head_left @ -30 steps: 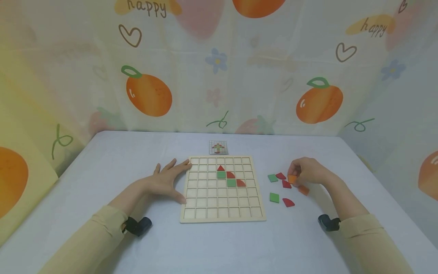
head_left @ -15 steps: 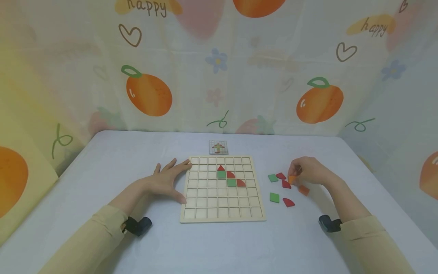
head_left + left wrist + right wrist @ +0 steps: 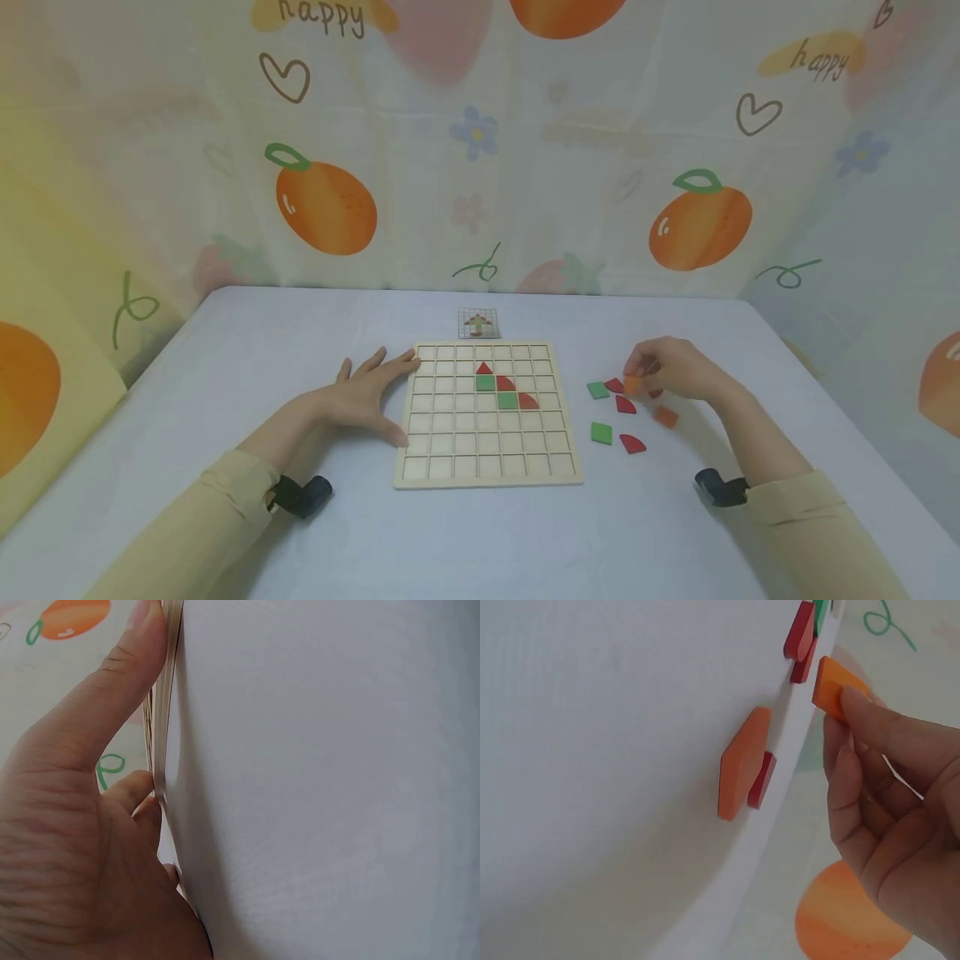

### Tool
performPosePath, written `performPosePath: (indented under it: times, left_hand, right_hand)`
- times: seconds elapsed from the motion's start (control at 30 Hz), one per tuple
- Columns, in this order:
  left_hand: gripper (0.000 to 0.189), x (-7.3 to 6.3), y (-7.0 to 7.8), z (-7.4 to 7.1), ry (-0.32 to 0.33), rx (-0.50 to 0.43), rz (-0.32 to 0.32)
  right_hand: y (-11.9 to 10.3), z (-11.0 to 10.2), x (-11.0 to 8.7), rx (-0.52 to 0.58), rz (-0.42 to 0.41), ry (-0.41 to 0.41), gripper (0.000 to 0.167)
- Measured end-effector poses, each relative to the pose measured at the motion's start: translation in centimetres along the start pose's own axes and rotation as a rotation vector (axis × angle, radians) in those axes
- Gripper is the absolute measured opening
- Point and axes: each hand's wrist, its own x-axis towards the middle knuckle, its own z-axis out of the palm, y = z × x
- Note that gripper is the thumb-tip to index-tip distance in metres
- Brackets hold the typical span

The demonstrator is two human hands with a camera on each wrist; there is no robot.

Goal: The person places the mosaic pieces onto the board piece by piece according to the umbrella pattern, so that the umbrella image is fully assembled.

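Note:
In the head view a pale wooden grid board [image 3: 453,421] lies mid-table, with red and green tiles in some cells. My left hand [image 3: 363,400] is spread along its left edge, thumb and fingertips touching the rim; the left wrist view shows the thumb [image 3: 112,690] against the board's side. Right of the board, my right hand [image 3: 675,371] pinches an orange square tile [image 3: 832,686] between thumb and fingers, held off the table in the right wrist view. Below that hand another orange tile [image 3: 666,417] lies on the cloth.
Loose tiles lie right of the board: a green square [image 3: 602,432], another green tile [image 3: 597,390], and several red pieces, one a red quarter-circle [image 3: 633,444]. Behind the board sits a small pattern card [image 3: 478,322]. A printed curtain [image 3: 480,200] hangs beyond the table's far edge.
My right hand has moved slightly left and up with the orange square tile. A red piece now shows beneath that hand. The left hand and board stay put.

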Motion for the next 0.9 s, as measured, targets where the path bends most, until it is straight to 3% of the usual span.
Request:
performPosePath:
  times: [0.43, 0.73, 0.9]
  left_hand:
    - [0.123, 0.1, -0.2, 0.1, 0.002, 0.002, 0.004]
    - [0.123, 0.1, -0.3, 0.2, 0.003, 0.003, 0.000]
    - [0.123, 0.1, -0.2, 0.2, 0.001, 0.003, -0.001]
  right_hand:
    - [-1.9, 1.3, 1.2, 0.060, 0.016, 0.030, 0.017]
    - [-3.6, 2.6, 1.8, 0.145, -0.095, 0.037, 0.014]
    - [-4.5, 3.4, 2.2, 0.169, -0.108, 0.020, 0.013]
